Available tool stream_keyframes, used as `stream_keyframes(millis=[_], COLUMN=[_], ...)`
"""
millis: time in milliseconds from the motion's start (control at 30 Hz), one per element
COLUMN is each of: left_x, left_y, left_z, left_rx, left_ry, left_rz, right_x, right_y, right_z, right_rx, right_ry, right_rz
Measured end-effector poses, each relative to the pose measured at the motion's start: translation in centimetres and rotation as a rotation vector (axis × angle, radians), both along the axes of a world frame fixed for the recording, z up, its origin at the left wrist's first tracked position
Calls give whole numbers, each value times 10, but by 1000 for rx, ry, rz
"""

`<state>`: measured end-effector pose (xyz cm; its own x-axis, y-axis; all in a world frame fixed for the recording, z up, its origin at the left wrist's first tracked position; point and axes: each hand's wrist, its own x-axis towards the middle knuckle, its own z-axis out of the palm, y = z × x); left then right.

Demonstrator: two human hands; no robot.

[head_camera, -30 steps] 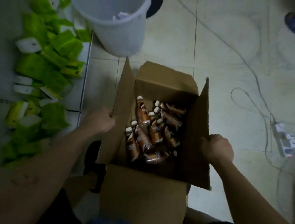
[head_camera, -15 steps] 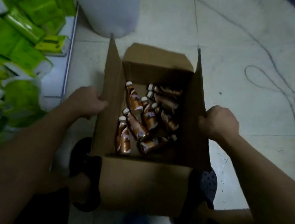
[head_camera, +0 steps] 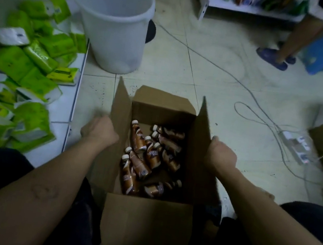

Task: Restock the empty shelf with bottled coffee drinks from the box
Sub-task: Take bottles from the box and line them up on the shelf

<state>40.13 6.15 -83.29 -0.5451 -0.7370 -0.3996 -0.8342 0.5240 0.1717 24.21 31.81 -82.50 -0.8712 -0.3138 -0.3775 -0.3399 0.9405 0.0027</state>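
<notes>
Open box (head_camera: 144,227) on floor, brown bottles (head_camera: 145,160) lying inside, left hand (head_camera: 98,130) gripping left flap, right hand (head_camera: 220,156) gripping right flap

open brown cardboard box (head_camera: 144,227) set upright on the tiled floor (head_camera: 219,72), all four flaps raised, the two long side flaps standing tall. inside, around ten small coffee bottles (head_camera: 138,163), brown-labelled with white caps, lying on their sides in a loose jumble across the bottom, caps mostly toward the far left.
</notes>
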Motion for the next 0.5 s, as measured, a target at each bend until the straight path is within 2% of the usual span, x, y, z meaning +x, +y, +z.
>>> stream_keyframes(millis=[100,133,200,300,367,500], left_x=[-7,-12,-23,-34,-36,-47], left_y=[-2,1,16,39,44,44], left_z=[-2,-2,-7,-34,-52,-81], left_rx=[-234,-267,-216,-49,46,403], left_ry=[95,101,72,-42,-119,-126], left_rz=[-72,-123,-211,-345,-361,-54], right_x=[-17,-18,-15,-4,1,17], right_y=[5,4,-3,-22,-35,-52], right_z=[-1,-2,-12,-38,-60,-116], right_rx=[97,122,123,74,16,-161], right_ry=[208,240,215,4,-160,-574], right_rz=[66,107,236,349,249,-105])
